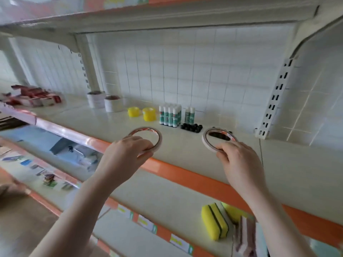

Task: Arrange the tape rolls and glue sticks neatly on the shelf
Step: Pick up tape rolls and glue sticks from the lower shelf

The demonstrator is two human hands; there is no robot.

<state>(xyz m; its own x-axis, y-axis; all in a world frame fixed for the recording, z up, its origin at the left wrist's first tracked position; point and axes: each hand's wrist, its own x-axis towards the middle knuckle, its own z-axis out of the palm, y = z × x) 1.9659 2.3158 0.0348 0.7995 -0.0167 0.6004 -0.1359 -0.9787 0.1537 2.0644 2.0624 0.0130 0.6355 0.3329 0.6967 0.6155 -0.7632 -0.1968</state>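
Head view: left hand (pixel 128 151) pinched a thin tape roll (pixel 148 135) and right hand (pixel 239 160) pinched another tape roll (pixel 213 137), both just in front of the glue sticks (pixel 170 115) on shelf (pixel 185 149).

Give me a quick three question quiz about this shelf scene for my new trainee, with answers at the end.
1. True or false: each hand holds a thin tape roll.
2. What stands directly right of the two yellow tape rolls: (a) glue sticks, (b) sponges, (c) red packets?
3. Name the colour of the shelf's front edge.

Key:
1. True. The left hand grips one thin tape roll and the right hand pinches the other thin tape roll.
2. (a), the glue sticks, standing upright at the back.
3. Orange, the shelf edge.
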